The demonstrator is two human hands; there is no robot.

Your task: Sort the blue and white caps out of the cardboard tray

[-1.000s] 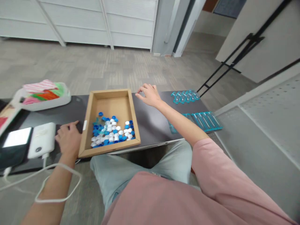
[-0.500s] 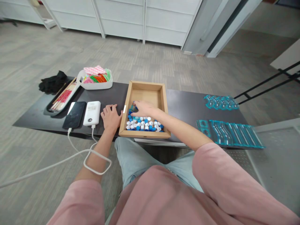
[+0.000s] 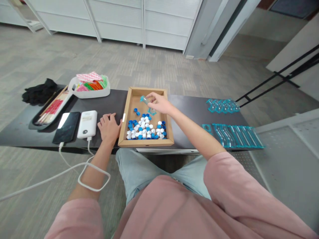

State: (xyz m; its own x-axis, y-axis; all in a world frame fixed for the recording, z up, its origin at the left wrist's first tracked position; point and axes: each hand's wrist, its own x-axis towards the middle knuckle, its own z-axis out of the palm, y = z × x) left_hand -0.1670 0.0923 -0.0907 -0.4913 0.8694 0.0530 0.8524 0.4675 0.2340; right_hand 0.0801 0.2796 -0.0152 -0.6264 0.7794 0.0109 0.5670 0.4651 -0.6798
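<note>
Dark tabletop (image 3: 186, 113) bears phone (image 3: 66, 127) and power bank (image 3: 87, 124) left of loose left fingers (image 3: 106, 118); right fingers (image 3: 153, 95) pinch teal piece (image 3: 143, 98) over box (image 3: 146, 143)

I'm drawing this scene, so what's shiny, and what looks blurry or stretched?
Head view: pale glare on the phone, glints on the clear tubes; head view: the clear piece in the right hand looks soft-edged; head view: the right sleeve seems stretched toward the lower right corner.
</note>
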